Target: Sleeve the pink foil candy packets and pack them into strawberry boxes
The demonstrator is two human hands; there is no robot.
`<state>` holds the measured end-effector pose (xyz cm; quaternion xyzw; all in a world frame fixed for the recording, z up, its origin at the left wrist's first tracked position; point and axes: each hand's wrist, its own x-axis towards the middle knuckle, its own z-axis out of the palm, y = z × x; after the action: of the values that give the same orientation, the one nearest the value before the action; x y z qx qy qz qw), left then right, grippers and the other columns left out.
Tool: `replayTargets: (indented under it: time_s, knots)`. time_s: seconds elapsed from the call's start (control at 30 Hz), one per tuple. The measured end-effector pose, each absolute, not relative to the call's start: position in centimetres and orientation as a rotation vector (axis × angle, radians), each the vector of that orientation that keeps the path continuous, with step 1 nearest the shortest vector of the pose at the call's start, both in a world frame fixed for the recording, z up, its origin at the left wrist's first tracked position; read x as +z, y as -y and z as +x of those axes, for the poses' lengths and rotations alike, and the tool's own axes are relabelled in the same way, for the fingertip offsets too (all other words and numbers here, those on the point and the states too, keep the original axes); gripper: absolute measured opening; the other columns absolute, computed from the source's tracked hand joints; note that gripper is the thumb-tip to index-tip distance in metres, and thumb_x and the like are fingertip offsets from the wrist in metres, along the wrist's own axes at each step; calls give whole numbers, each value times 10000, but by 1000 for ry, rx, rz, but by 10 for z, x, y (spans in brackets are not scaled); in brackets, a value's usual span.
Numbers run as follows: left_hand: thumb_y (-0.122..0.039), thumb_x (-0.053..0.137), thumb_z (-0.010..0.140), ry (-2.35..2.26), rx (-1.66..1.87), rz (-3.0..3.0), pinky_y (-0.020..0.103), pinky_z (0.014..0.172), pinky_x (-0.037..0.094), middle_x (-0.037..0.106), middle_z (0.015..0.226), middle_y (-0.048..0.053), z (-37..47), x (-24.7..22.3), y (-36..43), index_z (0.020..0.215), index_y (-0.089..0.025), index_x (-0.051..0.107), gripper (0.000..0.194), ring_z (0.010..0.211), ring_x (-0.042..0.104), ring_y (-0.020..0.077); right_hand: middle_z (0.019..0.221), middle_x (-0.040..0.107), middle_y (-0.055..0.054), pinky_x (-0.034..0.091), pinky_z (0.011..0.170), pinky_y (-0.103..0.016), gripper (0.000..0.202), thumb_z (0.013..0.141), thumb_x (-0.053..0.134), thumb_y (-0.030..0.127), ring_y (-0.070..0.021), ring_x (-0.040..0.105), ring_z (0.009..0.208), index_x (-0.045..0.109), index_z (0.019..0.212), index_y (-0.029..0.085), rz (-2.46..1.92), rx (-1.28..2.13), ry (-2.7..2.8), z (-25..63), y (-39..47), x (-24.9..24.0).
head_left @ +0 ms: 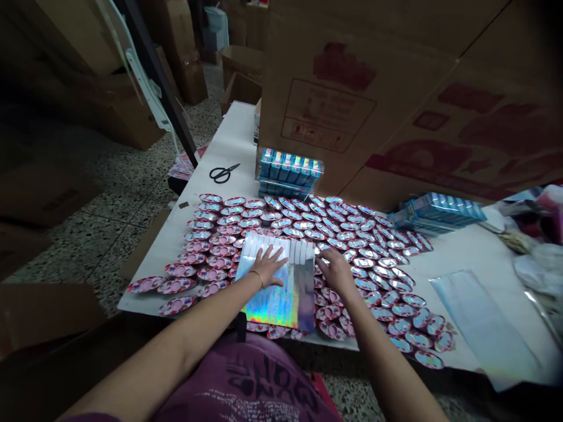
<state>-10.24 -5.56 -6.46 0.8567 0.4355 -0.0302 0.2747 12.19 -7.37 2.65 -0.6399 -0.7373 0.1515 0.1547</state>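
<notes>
A shiny holographic sheet (pixel 272 305) with a row of pale strips along its far edge lies on top of many oval red-and-white pieces (pixel 222 250). Flat on the sheet, fingers spread, rests my left hand (pixel 267 266). My right hand (pixel 335 269) is at the sheet's right far corner, its fingers bent together in a pinch; what they hold is too small to make out. The oval pieces stand in close rows around the sheet on both sides.
Black scissors (pixel 224 173) lie on the white table (pixel 237 132) at the back left. Blue packs (pixel 290 170) stand against large cardboard boxes (pixel 325 117), with more blue packs (pixel 440 211) farther right. Another shiny sheet (pixel 484 322) lies at the right.
</notes>
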Motion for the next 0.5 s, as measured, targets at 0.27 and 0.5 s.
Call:
replayTargets:
  time_s: [0.27, 0.5]
  knots:
    - [-334, 684, 624, -1088, 397, 1814, 501, 1055, 102, 301, 1411, 101, -117, -32, 53, 1231, -204, 476, 655, 1311, 196, 308, 596, 555, 5, 348, 529, -229, 239, 679, 586, 390, -110, 468, 558, 600, 674, 151, -1735, 1167, 1410, 81, 86, 79]
    - [-422, 684, 603, -1125, 772, 806, 242, 659, 421, 643, 755, 33, -190, -6, 93, 854, -110, 647, 401, 649, 552, 111, 567, 549, 9, 366, 586, -245, 220, 598, 653, 362, -111, 481, 571, 604, 622, 149, -1602, 1471, 1115, -8, 89, 50]
